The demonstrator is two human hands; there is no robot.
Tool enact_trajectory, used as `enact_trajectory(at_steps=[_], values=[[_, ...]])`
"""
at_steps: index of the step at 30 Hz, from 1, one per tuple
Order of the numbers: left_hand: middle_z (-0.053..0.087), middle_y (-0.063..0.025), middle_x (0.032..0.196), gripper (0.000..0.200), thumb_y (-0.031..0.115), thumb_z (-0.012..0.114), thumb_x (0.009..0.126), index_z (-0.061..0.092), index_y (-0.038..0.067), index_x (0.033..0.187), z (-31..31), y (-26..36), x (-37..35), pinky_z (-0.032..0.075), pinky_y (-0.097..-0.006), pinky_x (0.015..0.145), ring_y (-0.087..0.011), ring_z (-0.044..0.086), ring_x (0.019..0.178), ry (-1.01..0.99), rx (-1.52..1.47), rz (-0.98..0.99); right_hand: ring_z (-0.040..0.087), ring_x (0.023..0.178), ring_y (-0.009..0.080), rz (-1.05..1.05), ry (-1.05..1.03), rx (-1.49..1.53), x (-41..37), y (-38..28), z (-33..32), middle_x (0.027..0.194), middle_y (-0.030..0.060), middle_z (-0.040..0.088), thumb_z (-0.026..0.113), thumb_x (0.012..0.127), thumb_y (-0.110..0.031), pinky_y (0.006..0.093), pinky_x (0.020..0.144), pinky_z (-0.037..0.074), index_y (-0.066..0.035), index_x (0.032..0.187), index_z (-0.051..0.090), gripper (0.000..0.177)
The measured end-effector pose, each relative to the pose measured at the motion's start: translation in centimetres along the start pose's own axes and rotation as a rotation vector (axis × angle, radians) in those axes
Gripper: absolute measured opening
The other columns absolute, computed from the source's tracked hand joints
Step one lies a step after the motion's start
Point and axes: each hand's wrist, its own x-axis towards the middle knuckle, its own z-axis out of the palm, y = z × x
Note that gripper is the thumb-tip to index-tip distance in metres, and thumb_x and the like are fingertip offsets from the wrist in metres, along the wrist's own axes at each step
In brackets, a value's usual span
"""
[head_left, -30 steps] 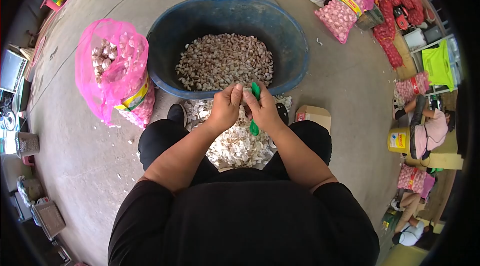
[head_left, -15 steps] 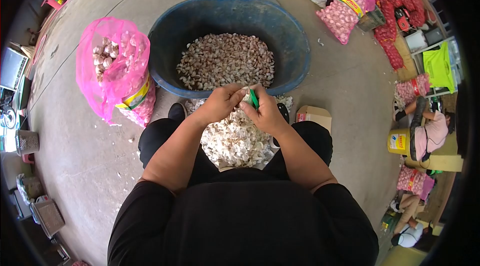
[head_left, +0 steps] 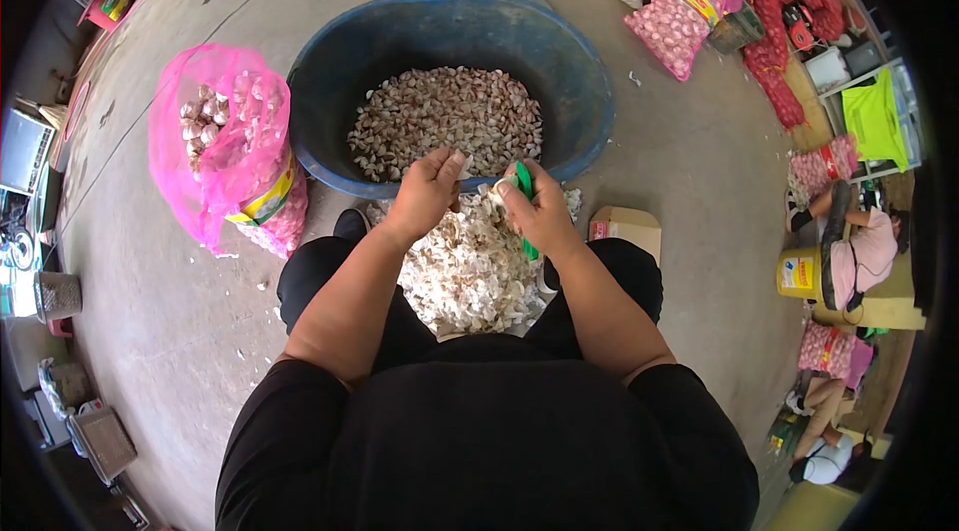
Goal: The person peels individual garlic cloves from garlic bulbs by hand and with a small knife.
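Note:
My left hand (head_left: 425, 195) is closed in a pinch at the near rim of the blue tub (head_left: 308, 146), with a pale flake of garlic skin (head_left: 466, 168) at its fingertips. A short gap to the right, my right hand (head_left: 544, 216) grips a green-handled knife (head_left: 523, 177); its blade is hard to see. Something whitish shows by the right thumb. Many separated garlic cloves (head_left: 450, 121) lie on the bottom of the tub. Below both hands, between my knees, a heap of white garlic skins (head_left: 470, 276) is piled up.
A pink mesh sack of garlic bulbs (head_left: 225, 131) stands open left of the tub. A cardboard box (head_left: 629, 229) sits by my right knee. More garlic sacks (head_left: 684, 11) are at the back right. Two people (head_left: 867, 256) sit along the right side near a yellow bucket (head_left: 799, 273).
My hands were together around a whitish garlic piece; now they are apart, the left slightly higher. The green knife handle has turned more upright in my right hand.

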Motion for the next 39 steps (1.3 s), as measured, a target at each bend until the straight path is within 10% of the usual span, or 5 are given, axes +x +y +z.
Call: enact_trajectory(at_steps=[6,11,28,39], values=[[0.04,0.0017,0.054,0.03,0.03,0.047,0.087,0.056,0.003,0.078,0.3,0.2,-0.8,0.04,-0.026,0.048,-0.0069,0.034,0.043,-0.087,-0.085,-0.191,0.04,0.044,0.0088,0.388,-0.004,0.447,0.6,-0.1,-1.8,0.06,0.0043,0.046,0.051,0.082,-0.021,0.0234,0.038,0.031,-0.007,0.084,0.046,0.015],[0.05,-0.0045,0.091,0.032,0.018,0.036,0.09,0.044,0.0,0.116,-0.4,-1.0,-0.9,0.044,-0.0262,0.068,-0.0111,0.047,0.069,-0.23,-0.506,-0.404,0.041,0.044,0.0093,0.553,-0.147,0.868,1.3,0.9,-3.1,0.065,0.0084,0.053,0.052,0.08,-0.022,0.0223,0.038,0.032,-0.005,0.08,0.051,0.016],[0.056,-0.0041,0.062,0.01,0.009,0.058,0.08,0.054,0.0,0.077,3.4,-1.1,-3.6,0.042,-0.0207,0.047,-0.0084,0.05,0.048,0.143,-0.049,-0.013,0.054,0.061,0.0103,-0.142,-0.038,-0.149,-1.5,-0.4,-0.1,0.066,0.0053,0.059,0.067,0.067,-0.011,0.0259,0.056,0.043,-0.001,0.081,0.057,0.02],[0.058,-0.0029,0.072,0.006,0.004,0.057,0.079,0.056,-0.002,0.083,5.4,1.7,-6.7,0.043,-0.0202,0.056,-0.0072,0.053,0.062,0.054,0.225,0.106,0.054,0.064,0.0093,0.024,-0.174,0.319,-3.1,-1.3,-1.3,0.075,0.0037,0.058,0.065,0.064,0.0,0.0231,0.055,0.045,0.0,0.082,0.055,0.02]])
